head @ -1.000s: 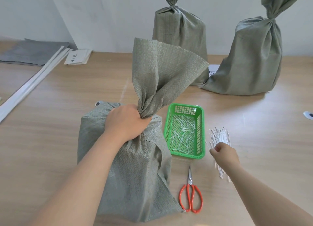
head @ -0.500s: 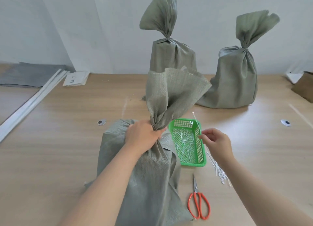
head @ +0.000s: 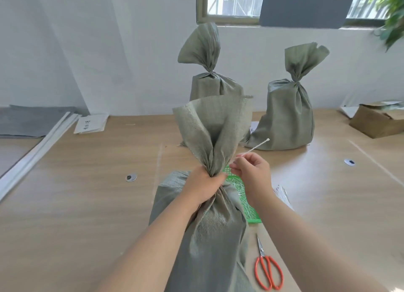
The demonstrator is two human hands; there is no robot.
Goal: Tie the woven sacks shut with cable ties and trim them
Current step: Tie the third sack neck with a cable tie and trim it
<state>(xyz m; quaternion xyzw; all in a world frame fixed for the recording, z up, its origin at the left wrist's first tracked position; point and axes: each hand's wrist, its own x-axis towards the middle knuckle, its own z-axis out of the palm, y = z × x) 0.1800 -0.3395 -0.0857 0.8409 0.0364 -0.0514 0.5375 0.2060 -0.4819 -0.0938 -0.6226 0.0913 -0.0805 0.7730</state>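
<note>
Left hand (head: 202, 185) fingers wrapped tight around the gathered neck of the near woven sack (head: 209, 230), which stands on the tabletop (head: 76, 204); its mouth fans out above the fist. Right hand (head: 251, 171) just beside the neck, thumb and forefinger pinched narrow on a white cable tie (head: 255, 147) that angles up and right, other fingers curled in. Green basket (head: 251, 210) of offcuts behind the right wrist, partly hidden. Loose cable ties (head: 283, 193) just right of it. Orange-handled scissors (head: 267, 270) lie near the sack's base. Two tied sacks (head: 286, 116) stand farther back.
</note>
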